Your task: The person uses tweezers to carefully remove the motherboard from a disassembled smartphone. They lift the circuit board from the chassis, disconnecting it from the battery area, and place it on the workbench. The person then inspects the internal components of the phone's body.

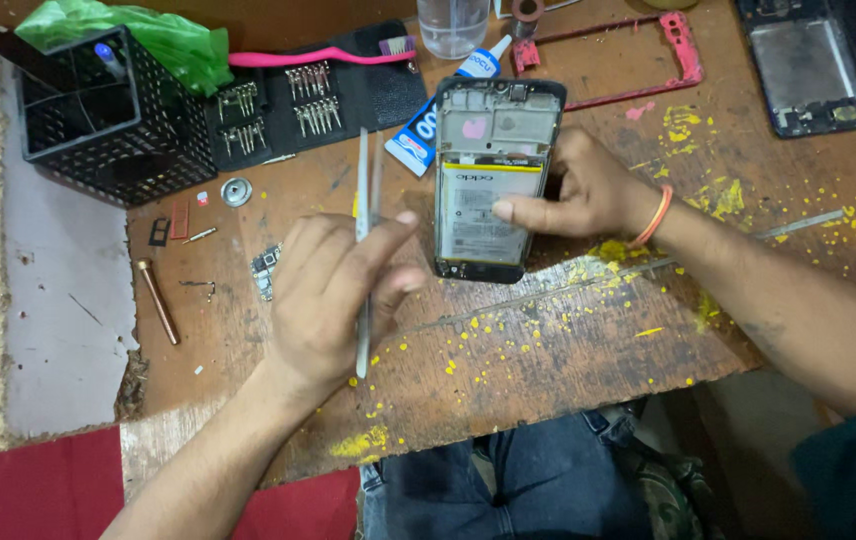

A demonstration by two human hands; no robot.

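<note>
Worn wooden counter (pixel 548 340), yellow-flecked. Black mesh basket (pixel 98 110) at far left corner. Opened smartphone (pixel 488 180), back cover off, battery exposed, lies mid-counter. Right hand (pixel 588 190) curled round phone's right edge, thumb pressing battery. Left hand (pixel 333 295) closed on metal tweezers (pixel 364 250), held upright just left of phone. Screwdriver bit set (pixel 288 105) in black case beyond.
</note>
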